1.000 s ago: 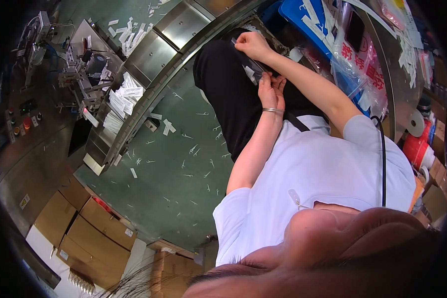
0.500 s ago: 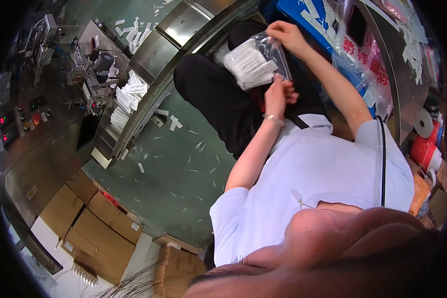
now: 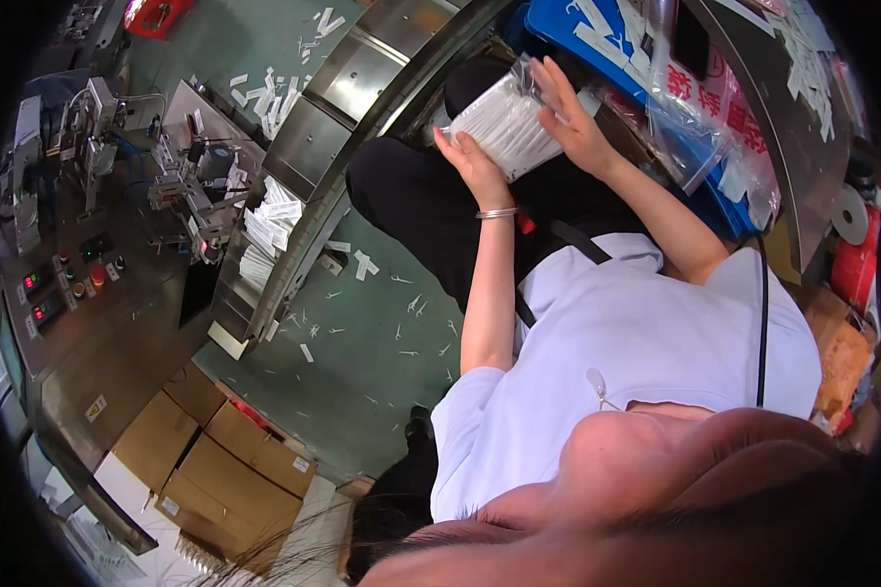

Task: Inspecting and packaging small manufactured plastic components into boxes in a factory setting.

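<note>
A clear plastic bag [image 3: 507, 125] packed with slim white wrapped pieces is held tilted above my lap. My left hand [image 3: 476, 168] supports its lower left side, thumb and a finger showing along the edge and the other fingers partly hidden. At the bag's upper right, my right hand [image 3: 579, 129] lies with straight fingers, the palm side toward the bag and the fingertips by its loose plastic end. The white pieces lie side by side in a compact block.
On the right, a blue bin [image 3: 597, 44] holds white strips beside clear bags with red print [image 3: 705, 98]. A metal trough [image 3: 264, 230] with white packets runs along the machine [image 3: 117, 284] at left. Small white picks litter the green floor [image 3: 362, 342]; cardboard boxes [image 3: 225, 489] stand lower left.
My left hand has moved from the bag's near corner to its left side. My right hand has let go its pinch on the bag's corner and straightened its fingers. The contents look more compact.
</note>
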The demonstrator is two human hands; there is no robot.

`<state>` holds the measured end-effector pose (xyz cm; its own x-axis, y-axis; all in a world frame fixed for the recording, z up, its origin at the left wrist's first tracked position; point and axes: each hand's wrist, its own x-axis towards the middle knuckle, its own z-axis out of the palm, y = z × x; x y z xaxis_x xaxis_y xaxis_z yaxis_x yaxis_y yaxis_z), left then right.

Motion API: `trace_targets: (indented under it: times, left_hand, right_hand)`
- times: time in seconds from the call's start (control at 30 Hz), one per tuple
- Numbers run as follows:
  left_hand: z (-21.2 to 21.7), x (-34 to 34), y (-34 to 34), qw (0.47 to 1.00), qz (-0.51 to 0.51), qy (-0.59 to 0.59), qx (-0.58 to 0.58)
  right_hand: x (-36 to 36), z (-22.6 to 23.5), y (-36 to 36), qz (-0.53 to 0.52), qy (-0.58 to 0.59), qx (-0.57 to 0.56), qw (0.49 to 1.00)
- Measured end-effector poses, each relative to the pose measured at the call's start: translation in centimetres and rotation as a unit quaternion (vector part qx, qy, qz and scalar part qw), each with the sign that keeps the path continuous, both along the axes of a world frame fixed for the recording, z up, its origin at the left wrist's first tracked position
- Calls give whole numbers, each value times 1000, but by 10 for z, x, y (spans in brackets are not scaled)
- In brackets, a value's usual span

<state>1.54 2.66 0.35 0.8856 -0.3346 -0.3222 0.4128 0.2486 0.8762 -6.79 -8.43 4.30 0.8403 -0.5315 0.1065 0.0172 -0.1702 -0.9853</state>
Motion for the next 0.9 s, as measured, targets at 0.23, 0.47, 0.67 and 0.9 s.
trace_targets:
  times: [0.23, 0.47, 0.67, 0.9]
  left_hand:
    - [10, -12, -2, 997, -10, -42, -62]
    - [-3, -5, 19, 986, 3, -161, 44]
    - [-4, -14, 32, 986, 119, -111, -26]
    - [26, -13, 69, 971, 210, -103, -39]
  right_hand:
    - [15, -11, 10, 40, 14, -119, 992]
    - [30, -30, 7, -144, 91, 143, 975]
    - [46, -29, 14, -146, 113, -2, 983]
    - [70, -43, 16, 42, 133, 123, 983]
